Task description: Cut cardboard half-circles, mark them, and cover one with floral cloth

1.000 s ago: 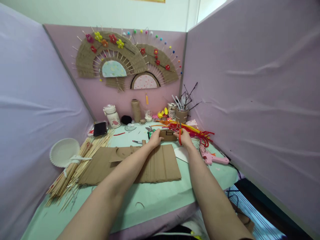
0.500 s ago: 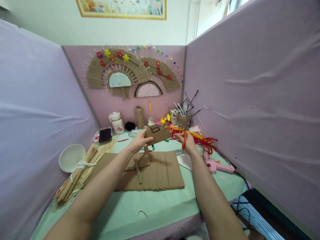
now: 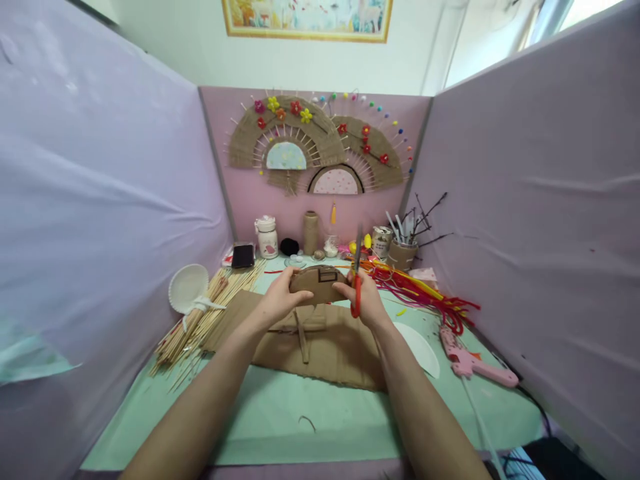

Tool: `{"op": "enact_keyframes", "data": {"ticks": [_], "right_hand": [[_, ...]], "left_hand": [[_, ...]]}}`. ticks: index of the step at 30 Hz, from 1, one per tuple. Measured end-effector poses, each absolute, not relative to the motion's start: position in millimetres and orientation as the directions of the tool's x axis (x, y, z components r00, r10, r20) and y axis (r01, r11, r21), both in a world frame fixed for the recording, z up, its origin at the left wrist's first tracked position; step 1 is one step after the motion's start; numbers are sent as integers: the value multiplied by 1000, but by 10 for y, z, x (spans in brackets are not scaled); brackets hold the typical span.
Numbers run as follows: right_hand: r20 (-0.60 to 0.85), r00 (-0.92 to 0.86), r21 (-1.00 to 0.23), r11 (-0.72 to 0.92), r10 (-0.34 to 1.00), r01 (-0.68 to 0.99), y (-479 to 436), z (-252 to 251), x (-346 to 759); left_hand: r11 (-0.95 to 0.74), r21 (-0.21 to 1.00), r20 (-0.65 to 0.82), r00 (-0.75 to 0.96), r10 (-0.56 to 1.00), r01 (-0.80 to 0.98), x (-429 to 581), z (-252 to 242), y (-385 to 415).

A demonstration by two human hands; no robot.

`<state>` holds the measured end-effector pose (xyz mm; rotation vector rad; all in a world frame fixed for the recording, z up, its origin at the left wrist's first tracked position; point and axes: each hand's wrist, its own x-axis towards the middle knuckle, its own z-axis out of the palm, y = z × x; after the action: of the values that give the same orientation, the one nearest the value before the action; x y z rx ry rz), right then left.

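Note:
A brown cardboard piece (image 3: 316, 283) with a dark rectangular mark is held above the table by both hands. My left hand (image 3: 278, 301) grips its left edge, fingers wrapped round it. My right hand (image 3: 364, 300) is closed on red-handled scissors (image 3: 357, 285), blades pointing up, and its fingers also touch the piece's right edge. Below the hands lies a large corrugated cardboard sheet (image 3: 330, 347) with cut strips on it.
A bundle of bamboo skewers (image 3: 210, 310) and a paper plate (image 3: 187, 287) lie at the left. A pink glue gun (image 3: 473, 363), red and yellow pipe cleaners (image 3: 425, 288) and another white plate (image 3: 423, 347) are at the right. Jars, twine and a phone line the back wall.
Both hands lifted the cardboard piece off the table and drew it nearer. My right hand has come in against the piece's right edge. The camera view swung to the left.

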<state>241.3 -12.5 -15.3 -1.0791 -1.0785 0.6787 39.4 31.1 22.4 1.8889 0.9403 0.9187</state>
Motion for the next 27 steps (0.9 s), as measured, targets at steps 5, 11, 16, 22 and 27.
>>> {"op": "enact_keyframes", "data": {"ticks": [5,11,16,22,27], "right_hand": [[260,365,-906,357,894,-227,-128,-269,2579],[245,368,-905,348,897,-245,-159,-261,2633],[228,358,-910,329,906,-252,-177,-264,2619],[204,354,-919,303,913,-251,-201,-271,2608],[171,350,-923,274,921,-271,-188,-281,2608]], "left_hand": [[-165,983,184,550,814,-85,212,119,198],[-140,983,184,569,802,-121,232,112,43],[-90,984,160,526,835,-156,321,109,-67],[1,974,99,429,898,-226,383,94,-101],[-18,982,89,381,920,-187,395,50,-49]]}}
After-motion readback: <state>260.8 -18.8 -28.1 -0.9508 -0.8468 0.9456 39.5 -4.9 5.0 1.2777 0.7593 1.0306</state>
